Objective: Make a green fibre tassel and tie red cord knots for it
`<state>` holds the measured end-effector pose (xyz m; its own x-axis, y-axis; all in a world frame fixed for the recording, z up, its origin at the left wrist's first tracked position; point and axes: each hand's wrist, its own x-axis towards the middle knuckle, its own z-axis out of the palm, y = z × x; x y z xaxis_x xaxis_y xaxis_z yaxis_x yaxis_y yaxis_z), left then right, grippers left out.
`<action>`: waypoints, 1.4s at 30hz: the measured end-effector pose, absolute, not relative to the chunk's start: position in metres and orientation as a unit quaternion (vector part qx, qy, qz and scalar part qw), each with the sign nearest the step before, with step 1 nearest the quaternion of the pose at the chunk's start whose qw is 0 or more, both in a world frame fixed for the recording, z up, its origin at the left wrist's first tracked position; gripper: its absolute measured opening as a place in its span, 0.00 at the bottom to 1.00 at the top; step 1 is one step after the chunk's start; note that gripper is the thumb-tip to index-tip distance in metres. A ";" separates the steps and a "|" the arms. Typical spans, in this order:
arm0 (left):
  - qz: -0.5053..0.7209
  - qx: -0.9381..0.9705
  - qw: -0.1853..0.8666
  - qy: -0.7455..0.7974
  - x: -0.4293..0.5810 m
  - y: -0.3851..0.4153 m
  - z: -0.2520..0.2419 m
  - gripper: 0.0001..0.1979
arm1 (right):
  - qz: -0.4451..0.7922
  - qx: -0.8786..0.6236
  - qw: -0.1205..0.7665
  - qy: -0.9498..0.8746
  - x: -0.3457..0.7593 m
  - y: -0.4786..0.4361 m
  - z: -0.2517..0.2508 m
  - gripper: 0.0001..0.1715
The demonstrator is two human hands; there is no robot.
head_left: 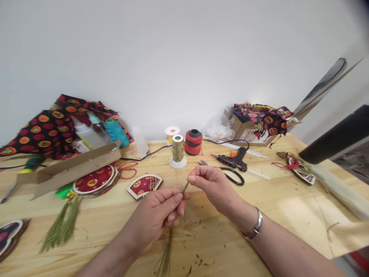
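Observation:
My left hand pinches a thin bundle of olive-green tassel fibres between thumb and fingers, and the loose strands hang below it over the table edge side. My right hand is closed in a pinch at the bundle's narrow top end, just above my left fingertips. Its fingertips partly hide that end. A fan-shaped wooden ornament with red patterned fabric lies beyond my left hand, apart from it. A silver bangle sits on my right wrist.
The light wooden workbench is scattered with fibre bits. Behind stand a gold thread spool, a red-black spool, a black glue gun, black-handled scissors, a cardboard box lid, round ornaments and a green tassel.

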<state>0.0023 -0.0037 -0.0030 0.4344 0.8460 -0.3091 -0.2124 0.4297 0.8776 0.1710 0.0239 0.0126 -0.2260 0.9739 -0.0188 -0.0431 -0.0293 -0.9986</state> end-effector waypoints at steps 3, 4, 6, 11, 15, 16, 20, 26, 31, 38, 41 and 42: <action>0.359 0.396 0.742 0.404 0.004 -0.004 -0.002 0.09 | 0.570 -0.436 0.450 -0.532 0.171 0.024 0.013 0.13; 0.362 0.395 0.740 0.406 0.004 -0.004 -0.002 0.09 | 0.570 -0.436 0.451 -0.531 0.170 0.024 0.012 0.13; 0.368 0.394 0.736 0.409 0.005 -0.003 0.000 0.09 | 0.569 -0.437 0.453 -0.529 0.170 0.024 0.012 0.12; 0.373 0.404 0.725 0.415 0.006 -0.002 0.000 0.11 | 0.563 -0.445 0.455 -0.527 0.170 0.024 0.010 0.12; 0.368 0.414 0.721 0.417 0.005 -0.003 -0.003 0.11 | 0.552 -0.446 0.454 -0.538 0.170 0.024 0.010 0.11; 0.367 0.414 0.720 0.418 0.005 -0.003 -0.003 0.11 | 0.552 -0.444 0.455 -0.539 0.170 0.024 0.010 0.11; 0.371 0.413 0.716 0.424 0.006 -0.004 -0.003 0.11 | 0.541 -0.445 0.459 -0.546 0.169 0.024 0.009 0.10; 0.382 0.389 0.718 0.432 0.010 -0.003 0.001 0.13 | 0.496 -0.458 0.471 -0.568 0.168 0.024 0.005 0.09; 0.383 0.360 0.740 0.420 0.010 -0.004 0.002 0.12 | 0.463 -0.468 0.471 -0.587 0.167 0.023 0.005 0.09; 0.373 0.357 0.739 0.433 0.010 -0.004 -0.002 0.11 | 0.437 -0.475 0.464 -0.607 0.167 0.022 0.006 0.10; 0.365 0.368 0.739 0.430 0.010 -0.005 -0.002 0.10 | 0.428 -0.474 0.467 -0.612 0.167 0.022 0.006 0.09; 0.361 0.372 0.740 0.429 0.010 -0.005 -0.002 0.10 | 0.428 -0.472 0.467 -0.614 0.167 0.022 0.006 0.09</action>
<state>0.0096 -0.0051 -0.0020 0.3716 0.8534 -0.3655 -0.2155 0.4622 0.8602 0.1667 0.0217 0.0058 -0.1186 0.9784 0.1692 0.1801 0.1888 -0.9654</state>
